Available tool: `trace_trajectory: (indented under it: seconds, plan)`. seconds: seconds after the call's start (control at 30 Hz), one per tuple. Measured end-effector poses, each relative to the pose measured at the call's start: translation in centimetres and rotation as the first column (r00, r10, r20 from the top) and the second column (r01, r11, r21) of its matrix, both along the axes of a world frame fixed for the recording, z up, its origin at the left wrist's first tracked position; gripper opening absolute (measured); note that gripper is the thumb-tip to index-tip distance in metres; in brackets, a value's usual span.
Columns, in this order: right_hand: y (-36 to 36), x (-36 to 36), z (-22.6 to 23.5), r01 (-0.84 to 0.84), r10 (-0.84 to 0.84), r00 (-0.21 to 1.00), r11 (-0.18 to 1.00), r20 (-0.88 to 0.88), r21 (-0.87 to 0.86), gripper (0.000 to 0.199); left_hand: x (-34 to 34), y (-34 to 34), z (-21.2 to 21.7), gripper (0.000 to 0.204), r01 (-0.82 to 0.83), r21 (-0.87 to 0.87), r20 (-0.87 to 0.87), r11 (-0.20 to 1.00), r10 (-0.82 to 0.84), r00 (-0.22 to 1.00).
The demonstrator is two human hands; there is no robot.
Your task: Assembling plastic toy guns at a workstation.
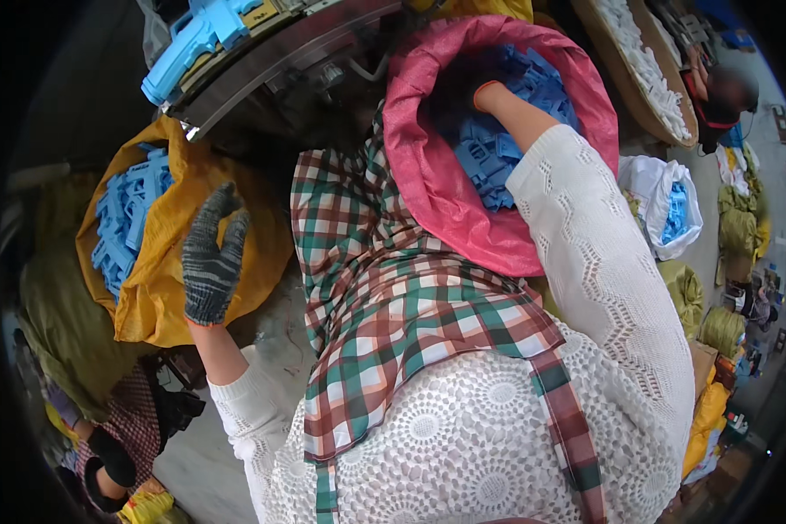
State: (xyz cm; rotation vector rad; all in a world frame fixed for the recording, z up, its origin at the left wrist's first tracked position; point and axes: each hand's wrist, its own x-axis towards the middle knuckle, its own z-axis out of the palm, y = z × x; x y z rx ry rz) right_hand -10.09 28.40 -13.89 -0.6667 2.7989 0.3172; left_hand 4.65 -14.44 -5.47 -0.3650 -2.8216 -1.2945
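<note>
Reaching deep into a pink woven sack (463, 218), the person's right hand (483, 93) was buried among blue plastic parts (498, 148); only the wrist and an orange glove cuff showed, so whether the fingers were closed on a part could not be told. The right arm wore a white crocheted sleeve (585, 253). The left hand (210, 258), in a grey knitted glove, was raised with its fingers spread and slightly curled, holding nothing, just in front of a yellow woven sack (162, 297). That sack stood open to the person's left, with more blue plastic parts (122, 223) showing in its mouth.

Between the two sacks hung a checked apron (393, 306) in green, red and white, covering much of the view below. Above the sacks sat a dark metal machine edge (271, 65), with a light blue moulded piece (192, 39) lying on top of it. To the right, a white bag (651, 196) held what looked like more blue pieces. Farther back, a shallow round basket (646, 70) was filled with white pieces, and another person (716, 96) bent beside it. Yellow-green bundles (738, 227) lay along the right rim. At the lower left, another person's dark-gloved hand (109, 454) was partly visible.
</note>
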Motion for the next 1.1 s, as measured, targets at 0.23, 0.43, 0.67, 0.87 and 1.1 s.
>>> trace_trajectory:
  seconds: [0.23, 0.43, 0.67, 0.87, 1.1]
  plan:
    - [-0.4, 2.0, 7.0, -0.105, 0.066, 0.98, 0.973, 0.188, 0.204, 0.026, 0.2, 3.8, 1.3, 0.042, 0.105, 0.126, 0.182, 0.987, -0.126, 0.975]
    - [-4.8, 11.1, 16.4, -0.488, 0.252, 0.859, 0.667, -0.445, -0.564, 0.032, -0.3, 11.9, 4.3, 0.057, 0.348, 0.347, -0.158, 0.871, -0.311, 0.937]
    - [-11.2, 11.9, 23.8, -0.452, 0.329, 0.889, 0.731, -0.317, -0.51, 0.034, -2.0, 10.6, 5.4, 0.067, 0.202, 0.017, -0.414, 0.979, -0.178, 0.893]
    - [-11.1, 9.9, 22.0, -0.404, 0.152, 0.91, 0.539, -0.387, -0.739, 0.04, -4.0, 9.3, 7.3, 0.07, -0.033, -0.286, -0.635, 0.958, -0.163, 0.755]
    - [-8.9, 5.4, 22.2, -0.22, -0.001, 0.971, 0.397, -0.24, -0.891, 0.044, -13.2, 3.4, 10.4, 0.064, -0.31, -0.345, -0.536, 0.886, 0.085, 0.84]
